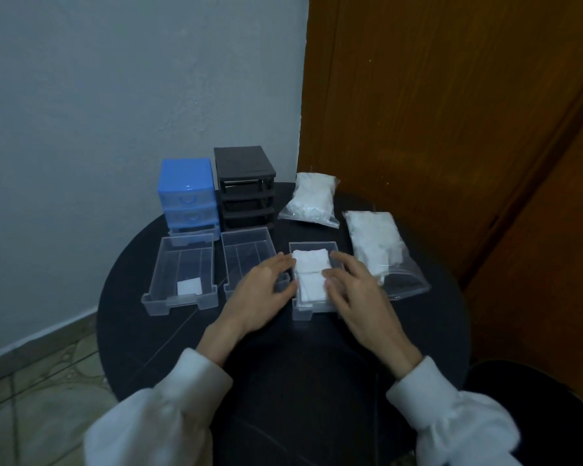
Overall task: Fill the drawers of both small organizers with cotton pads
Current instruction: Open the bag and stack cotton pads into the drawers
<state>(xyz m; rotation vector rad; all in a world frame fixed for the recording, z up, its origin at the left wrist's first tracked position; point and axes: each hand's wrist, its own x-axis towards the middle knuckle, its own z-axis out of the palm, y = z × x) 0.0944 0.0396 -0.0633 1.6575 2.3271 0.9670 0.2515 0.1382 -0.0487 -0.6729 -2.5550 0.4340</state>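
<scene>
Fingers of both hands lie nearly straight, unclenched: left hand [262, 290] against the left wall of the filled drawer [313, 246], right hand [354, 290] resting on its cotton pads [312, 269]. Left of that drawer: two clear drawers, the farther one [177, 267] holding a single pad [189, 286]. Behind it: black organizer [244, 188], blue organizer [186, 193], two pad bags [312, 200]. Round dark table [155, 331]; grey wall [115, 79], wooden door [451, 112]

We count two small organizers: one blue organizer [186, 193] and one black organizer [245, 186]. Three clear drawers sit out: left drawer [179, 274], middle drawer [249, 260], right drawer [313, 309] (only this one well stocked). Two bags of cotton pads: far bag [312, 200], near bag [377, 247].
</scene>
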